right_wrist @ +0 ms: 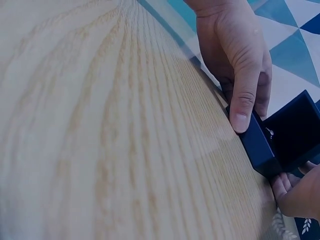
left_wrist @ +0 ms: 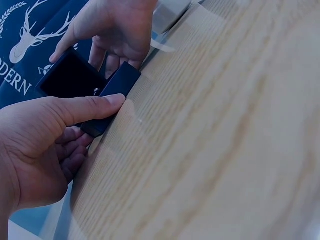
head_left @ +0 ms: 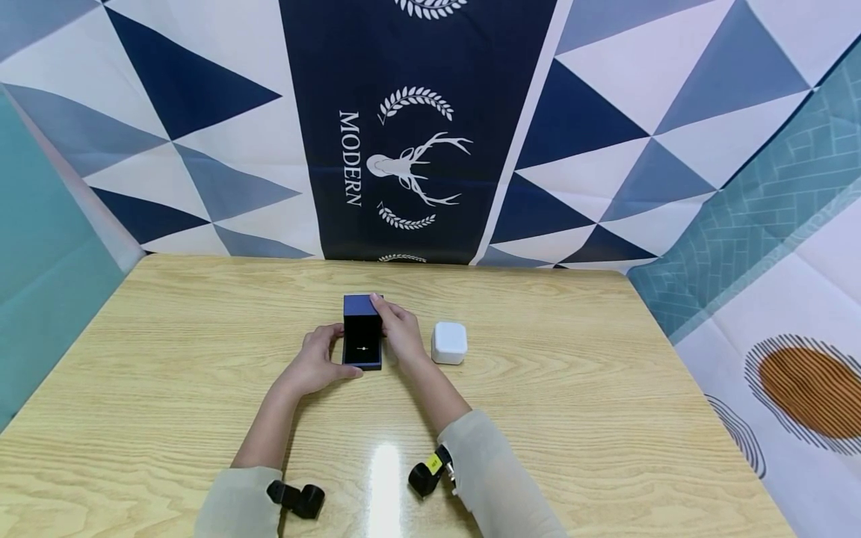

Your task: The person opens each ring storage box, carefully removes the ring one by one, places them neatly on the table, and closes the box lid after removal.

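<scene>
A dark blue ring box (head_left: 359,305) stands on the table with its lid raised and its black lining facing me. A small ring (head_left: 362,348) with a clear stone sits in the lining. My left hand (head_left: 316,364) grips the box's base, its thumb across the front and its fingers on the left side. At the lid is my right hand (head_left: 402,332), with the thumb on the top edge and the other fingers at the right side. In the left wrist view, the right fingers partly hide behind the box (left_wrist: 110,97). The right wrist view shows the ring (right_wrist: 269,132) upright in its slot.
Just right of the right hand stands a white rounded cube (head_left: 449,342). Light wood-grain covers the table (head_left: 572,418), and a patterned cloth (head_left: 403,149) hangs behind its far edge. Each sleeve carries a small black camera, one at the left wrist (head_left: 296,499).
</scene>
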A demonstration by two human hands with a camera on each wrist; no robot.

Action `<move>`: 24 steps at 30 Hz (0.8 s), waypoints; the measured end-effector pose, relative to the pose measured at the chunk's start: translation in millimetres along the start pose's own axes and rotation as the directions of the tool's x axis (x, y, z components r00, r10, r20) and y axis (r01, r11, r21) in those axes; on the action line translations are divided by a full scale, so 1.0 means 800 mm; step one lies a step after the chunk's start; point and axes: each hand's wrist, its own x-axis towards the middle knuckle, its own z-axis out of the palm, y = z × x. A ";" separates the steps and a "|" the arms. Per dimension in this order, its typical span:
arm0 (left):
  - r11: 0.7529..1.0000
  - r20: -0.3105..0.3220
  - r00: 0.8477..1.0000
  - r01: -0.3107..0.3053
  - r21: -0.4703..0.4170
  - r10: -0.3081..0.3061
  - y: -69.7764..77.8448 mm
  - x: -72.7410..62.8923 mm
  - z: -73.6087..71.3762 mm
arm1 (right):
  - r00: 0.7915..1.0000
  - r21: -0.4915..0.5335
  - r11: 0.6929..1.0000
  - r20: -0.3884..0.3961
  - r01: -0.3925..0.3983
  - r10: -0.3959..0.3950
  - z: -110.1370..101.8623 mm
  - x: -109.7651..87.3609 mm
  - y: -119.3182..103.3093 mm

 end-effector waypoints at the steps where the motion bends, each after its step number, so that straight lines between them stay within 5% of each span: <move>1: 1.000 -0.001 1.000 0.001 -0.004 -0.001 0.000 0.000 0.000 | 1.000 0.001 1.000 -0.002 -0.003 0.003 0.000 -0.001 0.000; 18: 1.000 -0.003 1.000 -0.007 -0.023 0.007 0.000 0.000 0.001 | 0.998 0.016 0.998 0.012 0.056 -0.056 -0.003 -0.007 -0.001; 24: 1.000 -0.006 1.000 -0.001 -0.019 0.001 0.000 -0.001 0.000 | 0.997 -0.050 0.995 -0.004 0.081 -0.081 -0.008 -0.016 -0.001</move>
